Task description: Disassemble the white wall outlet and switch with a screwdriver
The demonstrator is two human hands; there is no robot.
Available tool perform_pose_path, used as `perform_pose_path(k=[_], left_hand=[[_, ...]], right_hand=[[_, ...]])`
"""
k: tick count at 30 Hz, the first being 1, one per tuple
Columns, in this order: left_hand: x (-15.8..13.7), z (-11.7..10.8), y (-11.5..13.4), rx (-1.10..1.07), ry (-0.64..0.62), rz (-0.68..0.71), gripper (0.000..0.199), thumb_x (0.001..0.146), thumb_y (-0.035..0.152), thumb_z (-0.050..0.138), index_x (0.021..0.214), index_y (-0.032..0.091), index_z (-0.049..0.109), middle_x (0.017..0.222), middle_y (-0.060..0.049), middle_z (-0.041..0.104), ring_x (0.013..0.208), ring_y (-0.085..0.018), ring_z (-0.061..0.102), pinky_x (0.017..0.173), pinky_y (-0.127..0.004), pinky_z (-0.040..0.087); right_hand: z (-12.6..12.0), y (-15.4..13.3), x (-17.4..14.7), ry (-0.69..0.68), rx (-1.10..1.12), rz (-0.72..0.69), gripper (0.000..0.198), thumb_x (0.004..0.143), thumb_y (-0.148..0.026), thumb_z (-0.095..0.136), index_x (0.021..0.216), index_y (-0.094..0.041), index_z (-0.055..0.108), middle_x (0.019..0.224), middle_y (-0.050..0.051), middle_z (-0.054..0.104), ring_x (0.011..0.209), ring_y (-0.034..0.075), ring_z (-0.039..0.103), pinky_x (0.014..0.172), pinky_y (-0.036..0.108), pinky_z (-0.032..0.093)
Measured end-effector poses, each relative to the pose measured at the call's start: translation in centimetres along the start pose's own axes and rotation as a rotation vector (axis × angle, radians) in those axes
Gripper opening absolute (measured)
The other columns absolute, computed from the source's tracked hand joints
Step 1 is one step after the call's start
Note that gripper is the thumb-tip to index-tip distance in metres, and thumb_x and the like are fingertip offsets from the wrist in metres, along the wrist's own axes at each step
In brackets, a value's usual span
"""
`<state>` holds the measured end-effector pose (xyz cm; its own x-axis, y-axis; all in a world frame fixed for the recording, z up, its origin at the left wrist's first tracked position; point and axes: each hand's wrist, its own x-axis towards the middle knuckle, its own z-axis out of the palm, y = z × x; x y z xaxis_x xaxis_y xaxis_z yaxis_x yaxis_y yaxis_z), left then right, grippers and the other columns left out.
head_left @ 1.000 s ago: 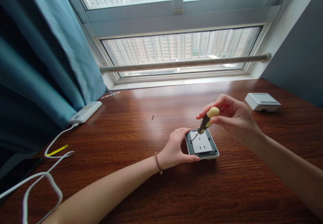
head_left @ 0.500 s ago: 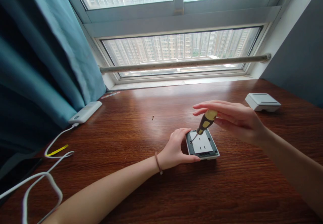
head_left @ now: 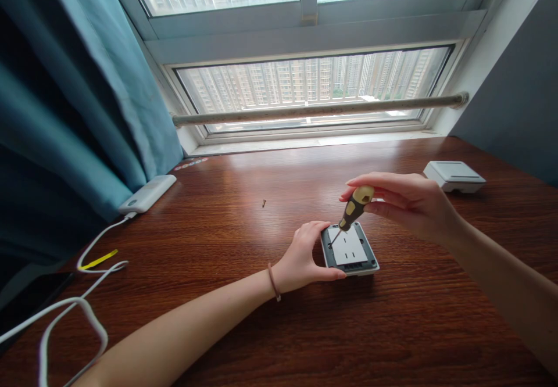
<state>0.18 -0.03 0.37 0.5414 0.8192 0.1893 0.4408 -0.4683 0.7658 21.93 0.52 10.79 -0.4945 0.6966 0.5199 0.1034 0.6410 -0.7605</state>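
Since the earlier frame, the fingers of the right hand (head_left: 414, 204) have been curled in and the screwdriver (head_left: 354, 211) has been turned slightly. The coloured print (head_left: 190, 164) beside the curtain (head_left: 87, 96) is too small to be read. The screwdriver is slanted, its tip pointed down and leftward at the left side of the socket (head_left: 351, 250), its handle held in a narrow grip. The socket, face up on the counter (head_left: 370, 329), is clasped by the left hand's (head_left: 307, 256) wide grip, its left edge partly covered. A white box (head_left: 455, 175) is slightly overlapped by the right hand.
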Motion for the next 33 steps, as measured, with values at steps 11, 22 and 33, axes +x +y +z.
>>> perform_pose_path(k=[11, 22, 33], left_hand=[[0.0, 0.0, 0.0, -0.005, 0.005, -0.003, 0.084, 0.053, 0.052, 0.078, 0.124, 0.021, 0.043, 0.127, -0.011, 0.047, 0.118, -0.03, 0.042, 0.103, -0.046, 0.032], [-0.1, 0.0, -0.2, 0.009, 0.003, 0.018, 0.086, 0.053, 0.054, 0.077, 0.124, 0.019, 0.043, 0.127, -0.011, 0.047, 0.118, -0.029, 0.042, 0.104, -0.043, 0.033], [0.0, 0.0, -0.1, 0.036, 0.006, 0.022, 0.085, 0.054, 0.055, 0.075, 0.123, 0.019, 0.042, 0.127, -0.012, 0.047, 0.117, -0.029, 0.043, 0.102, -0.043, 0.034]], right_hand=[[2.0, 0.0, 0.0, 0.222, 0.161, 0.033, 0.025, 0.069, -0.015, 0.073, 0.085, -0.02, 0.055, 0.084, 0.001, 0.063, 0.086, 0.018, 0.066, 0.072, 0.03, 0.058], [2.5, 0.4, -0.5, 0.161, 0.084, -0.057, 0.029, 0.083, -0.013, 0.058, 0.109, -0.025, 0.06, 0.098, 0.004, 0.065, 0.086, 0.017, 0.066, 0.075, 0.032, 0.058], [0.5, 0.6, 0.0, -0.033, 0.135, -0.012, 0.042, 0.086, -0.014, 0.052, 0.126, -0.03, 0.051, 0.11, 0.005, 0.066, 0.103, 0.019, 0.062, 0.088, 0.035, 0.053]])
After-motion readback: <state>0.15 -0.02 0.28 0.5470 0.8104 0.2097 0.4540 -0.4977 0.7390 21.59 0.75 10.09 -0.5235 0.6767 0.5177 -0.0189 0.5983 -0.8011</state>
